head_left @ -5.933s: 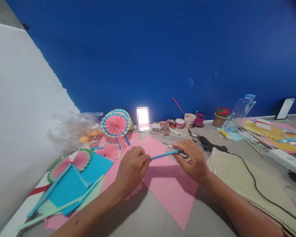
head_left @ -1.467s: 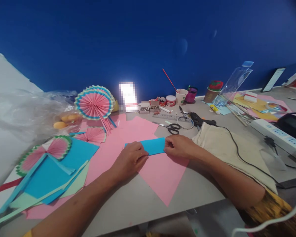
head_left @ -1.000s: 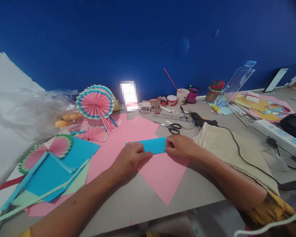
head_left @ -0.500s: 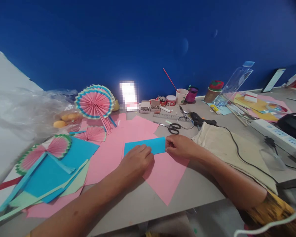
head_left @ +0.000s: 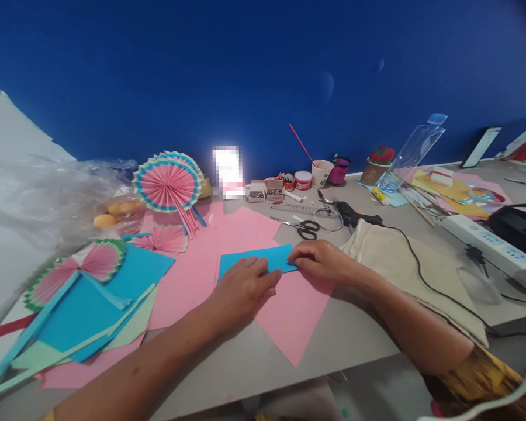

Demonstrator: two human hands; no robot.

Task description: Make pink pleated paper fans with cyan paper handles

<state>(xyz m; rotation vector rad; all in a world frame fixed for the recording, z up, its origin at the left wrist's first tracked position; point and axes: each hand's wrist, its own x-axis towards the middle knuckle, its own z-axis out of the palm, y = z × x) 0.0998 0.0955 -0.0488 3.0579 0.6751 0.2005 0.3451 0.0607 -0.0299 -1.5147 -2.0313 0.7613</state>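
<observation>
A folded strip of blue paper [head_left: 245, 255] lies across a pink paper sheet [head_left: 296, 321] in front of me. My left hand [head_left: 248, 286] is on its near edge, fingers bent over the paper and thumb stretched toward the right. At the strip's right end, my right hand [head_left: 318, 260] pinches the paper between thumb and fingers. The fingertips of both hands partly cover the strip. Beyond it, black-handled scissors [head_left: 307, 229] rest on the table.
On the left stand and lie pleated paper fans [head_left: 169, 182], blue sheets [head_left: 146, 266] and a plastic bag [head_left: 56, 199]. A glue gun [head_left: 353, 214], a beige cloth [head_left: 416, 263] and a power strip [head_left: 491, 242] are on the right. Paper cups [head_left: 322, 173] line the wall.
My right hand has shifted slightly left over the strip's end, its fingers reaching farther onto the paper. My left thumb has extended to the right along the near edge.
</observation>
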